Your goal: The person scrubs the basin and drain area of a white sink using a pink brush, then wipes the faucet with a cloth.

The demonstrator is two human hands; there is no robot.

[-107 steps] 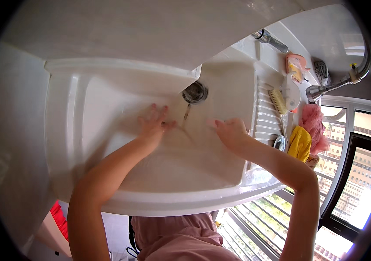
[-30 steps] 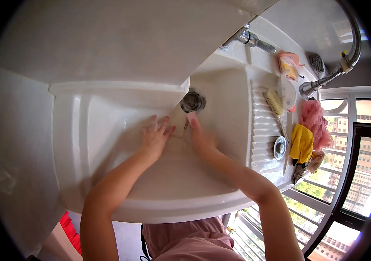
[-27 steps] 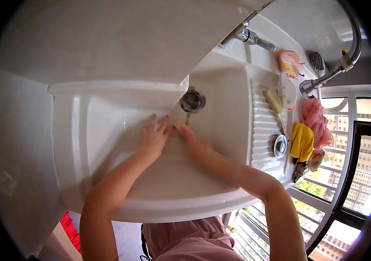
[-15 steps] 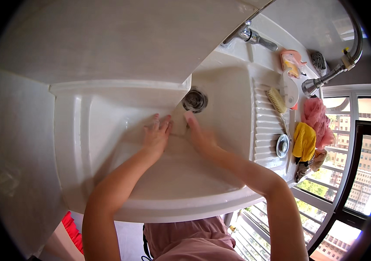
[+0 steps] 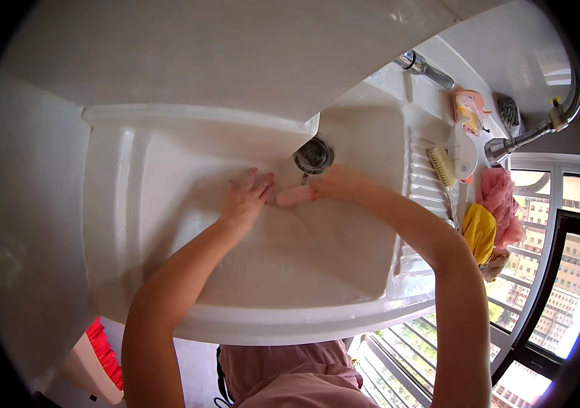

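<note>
The pink bar point(image 5: 295, 196) had swung toward the spread left hand point(image 5: 243, 202). It projected left of the right hand point(image 5: 337, 182), whose grip held one end; judged light, firm, probably slippery, best held by its sides.

White sink point(image 5: 290, 272), ribbed panel point(image 5: 420, 182) at right, bristle brush point(image 5: 441, 166) on it

Bare left arm point(image 5: 161, 299) in from 7 o'clock, bent; left hand point(image 5: 242, 200) splayed, aimed toward 1 o'clock. Right arm point(image 5: 458, 299) in from 5 o'clock, sharply bent, forearm slanting toward 10; right hand point(image 5: 336, 182) curled closed.
</note>
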